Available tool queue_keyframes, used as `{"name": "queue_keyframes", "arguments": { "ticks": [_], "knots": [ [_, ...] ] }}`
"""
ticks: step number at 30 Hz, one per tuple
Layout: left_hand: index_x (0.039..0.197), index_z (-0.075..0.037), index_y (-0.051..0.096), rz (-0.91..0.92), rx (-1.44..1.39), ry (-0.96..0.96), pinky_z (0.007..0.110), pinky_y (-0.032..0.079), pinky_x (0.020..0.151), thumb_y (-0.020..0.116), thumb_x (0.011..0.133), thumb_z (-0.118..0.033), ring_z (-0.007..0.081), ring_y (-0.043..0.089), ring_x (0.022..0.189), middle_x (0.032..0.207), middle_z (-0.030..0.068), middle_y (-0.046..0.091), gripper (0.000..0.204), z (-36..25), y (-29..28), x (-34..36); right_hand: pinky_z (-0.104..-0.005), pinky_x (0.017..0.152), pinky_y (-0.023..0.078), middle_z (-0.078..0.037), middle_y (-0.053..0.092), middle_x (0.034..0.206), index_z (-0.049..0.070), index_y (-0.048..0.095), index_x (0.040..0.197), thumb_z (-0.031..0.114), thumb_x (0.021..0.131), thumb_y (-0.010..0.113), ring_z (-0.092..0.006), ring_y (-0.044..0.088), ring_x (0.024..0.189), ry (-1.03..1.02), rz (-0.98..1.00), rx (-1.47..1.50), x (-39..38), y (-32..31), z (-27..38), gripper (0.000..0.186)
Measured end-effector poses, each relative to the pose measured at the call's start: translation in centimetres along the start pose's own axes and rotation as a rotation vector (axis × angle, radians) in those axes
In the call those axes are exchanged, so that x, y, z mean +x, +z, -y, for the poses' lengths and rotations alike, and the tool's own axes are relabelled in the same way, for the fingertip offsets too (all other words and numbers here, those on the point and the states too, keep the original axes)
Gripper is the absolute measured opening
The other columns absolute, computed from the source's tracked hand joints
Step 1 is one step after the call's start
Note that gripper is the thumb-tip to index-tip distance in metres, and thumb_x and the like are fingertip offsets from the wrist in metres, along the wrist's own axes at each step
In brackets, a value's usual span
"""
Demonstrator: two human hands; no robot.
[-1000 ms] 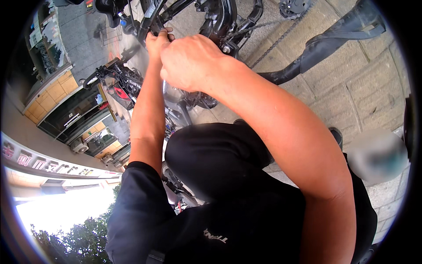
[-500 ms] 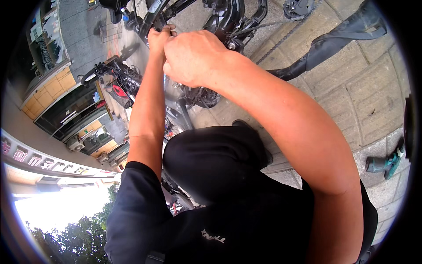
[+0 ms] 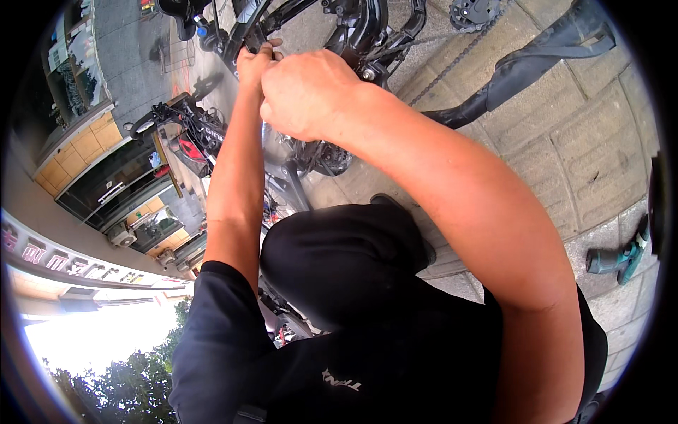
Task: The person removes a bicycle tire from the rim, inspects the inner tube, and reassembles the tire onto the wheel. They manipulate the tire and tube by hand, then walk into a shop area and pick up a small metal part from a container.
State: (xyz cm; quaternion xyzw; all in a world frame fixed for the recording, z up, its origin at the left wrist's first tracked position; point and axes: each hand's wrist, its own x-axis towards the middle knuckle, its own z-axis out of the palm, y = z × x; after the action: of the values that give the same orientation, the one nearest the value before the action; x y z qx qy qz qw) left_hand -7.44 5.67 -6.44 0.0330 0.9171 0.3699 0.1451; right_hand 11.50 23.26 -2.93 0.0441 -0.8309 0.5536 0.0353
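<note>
Both my hands are close together at the black frame of a bike at the top of the view. My left hand has its fingers bent and pressed together against a dark part of the frame; what they grip is too small to make out. My right hand is a closed fist just right of it, its back turned up, and whatever lies inside is hidden. A chain hangs from the bike near a chainring.
A thick black tube-like part stretches across the paving at the upper right. A teal power tool lies on the ground at the far right. Another bike stands at the left before shopfronts. My bent knee is below my hands.
My hands stay at the same spot on the frame with barely any shift. The bike and the black tube-like part sit slightly further left in view.
</note>
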Motion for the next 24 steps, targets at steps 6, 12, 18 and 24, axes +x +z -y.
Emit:
{"name": "queue_keyframes", "arguments": {
  "ticks": [6, 12, 18, 24],
  "knots": [
    [0.103, 0.001, 0.068, 0.025, 0.009, -0.004, 0.028, 0.045, 0.047, 0.056, 0.103, -0.007, 0.0122, 0.055, 0.053, 0.071, 0.0063, 0.066, 0.015, -0.2, 0.1, 0.0, -0.0466, 0.085, 0.059, -0.023, 0.075, 0.093, -0.002, 0.075, 0.089, 0.021, 0.087, 0.056, -0.0364, 0.074, 0.089, 0.008, -0.011, 0.009, -0.1, -0.4, 0.0, 0.029],
    [0.098, 0.001, 0.068, -0.009, 0.004, -0.023, 0.030, 0.045, 0.046, 0.055, 0.103, -0.006, 0.0144, 0.057, 0.051, 0.068, 0.0072, 0.065, 0.015, -0.2, 0.2, -0.4, -0.0449, 0.082, 0.059, -0.022, 0.075, 0.089, -0.005, 0.073, 0.094, 0.017, 0.086, 0.056, -0.0356, 0.075, 0.086, -0.053, 0.002, -0.029, -0.4, -0.4, -0.1, 0.029],
    [0.098, 0.002, 0.066, -0.146, 0.122, -0.019, 0.030, 0.045, 0.045, 0.056, 0.102, -0.005, 0.0148, 0.056, 0.048, 0.063, 0.0077, 0.063, 0.013, -1.3, 1.4, -1.4, -0.0446, 0.081, 0.058, -0.022, 0.075, 0.088, -0.009, 0.069, 0.107, 0.016, 0.083, 0.057, -0.0353, 0.075, 0.084, -0.048, -0.108, -0.046, -0.2, 1.4, -0.3, 0.037],
    [0.099, 0.001, 0.066, -0.088, -0.235, -0.115, 0.035, 0.050, 0.052, 0.059, 0.096, -0.019, 0.0207, 0.060, 0.055, 0.068, 0.0097, 0.063, 0.021, -0.7, -0.3, -0.3, -0.0433, 0.081, 0.059, -0.022, 0.075, 0.090, -0.007, 0.068, 0.107, 0.016, 0.085, 0.057, -0.0345, 0.075, 0.086, -0.063, 0.109, 0.000, 0.1, -0.2, 0.0, 0.034]
  ]
}}
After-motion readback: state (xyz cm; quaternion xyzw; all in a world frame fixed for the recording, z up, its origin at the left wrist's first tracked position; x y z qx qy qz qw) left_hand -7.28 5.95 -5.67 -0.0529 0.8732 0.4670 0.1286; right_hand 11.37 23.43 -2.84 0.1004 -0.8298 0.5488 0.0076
